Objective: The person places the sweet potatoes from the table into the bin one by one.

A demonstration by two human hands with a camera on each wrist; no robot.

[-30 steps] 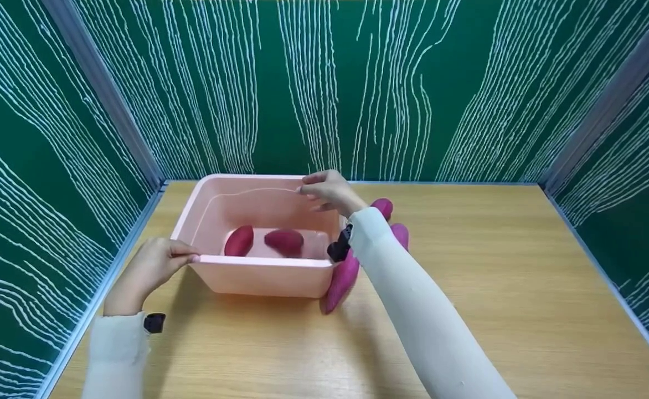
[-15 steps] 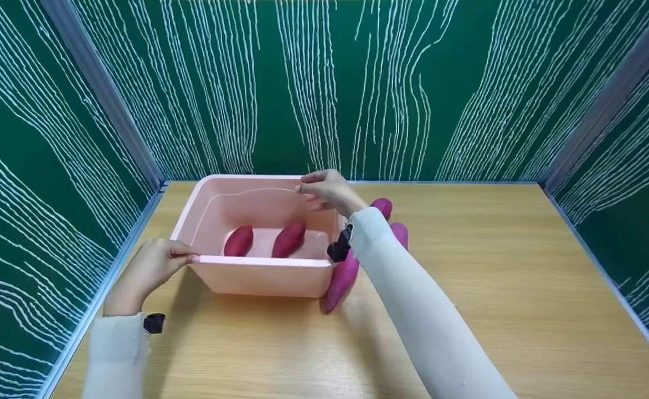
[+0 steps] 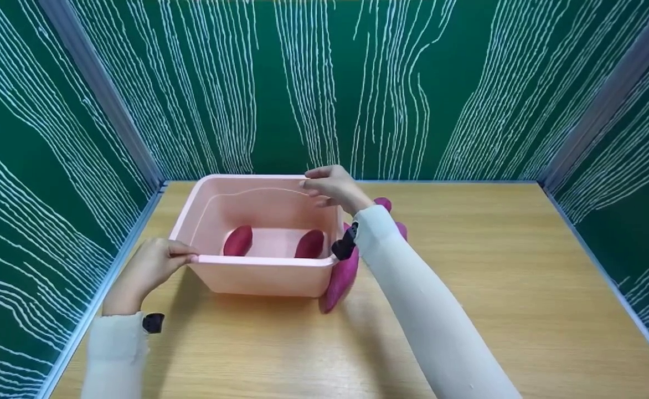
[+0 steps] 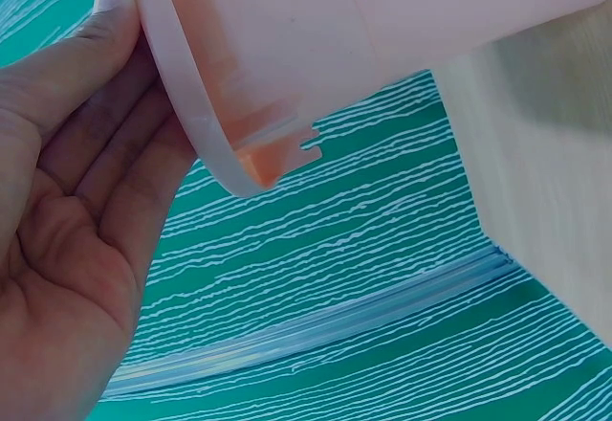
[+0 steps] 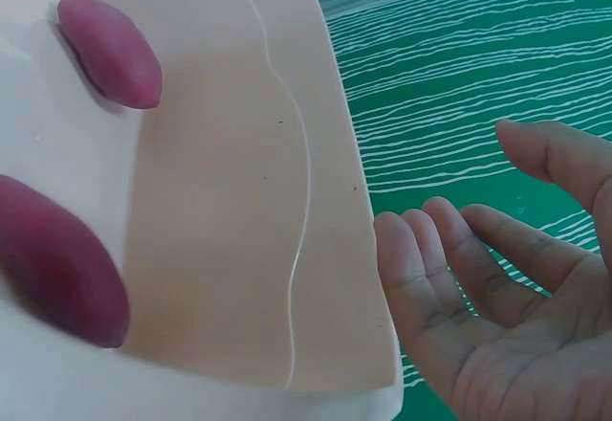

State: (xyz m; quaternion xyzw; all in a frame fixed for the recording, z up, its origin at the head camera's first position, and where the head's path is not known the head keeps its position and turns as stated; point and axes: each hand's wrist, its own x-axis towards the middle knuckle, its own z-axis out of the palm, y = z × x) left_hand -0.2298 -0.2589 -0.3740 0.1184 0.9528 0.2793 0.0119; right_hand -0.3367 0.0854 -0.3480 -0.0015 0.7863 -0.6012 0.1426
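Note:
A pink plastic bin (image 3: 263, 280) stands on the table, two dark red sweet potatoes inside it. One sweet potato (image 3: 238, 240) lies toward the left, the other sweet potato (image 3: 310, 244) near the right end. My left hand (image 3: 150, 269) pinches the rim at the front left corner; in the left wrist view, its thumb lies on one side of the rim (image 4: 182, 86) and the fingers on the other. At the back right corner is my right hand (image 3: 338, 188), thumb and fingers spread. In the right wrist view its fingertips (image 5: 395, 234) are right at the rim, the thumb away from it.
Several more purple-pink sweet potatoes lie against the bin's right side, among them a long sweet potato (image 3: 340, 285), partly behind the right forearm. Green walls (image 3: 457, 88) with white wavy lines enclose the wooden table (image 3: 496, 266) at back and sides.
The right-hand sweet potato in the bin has turned and rolled rightward along the floor. My right hand has shifted slightly right; the left hand and the bin stay in place.

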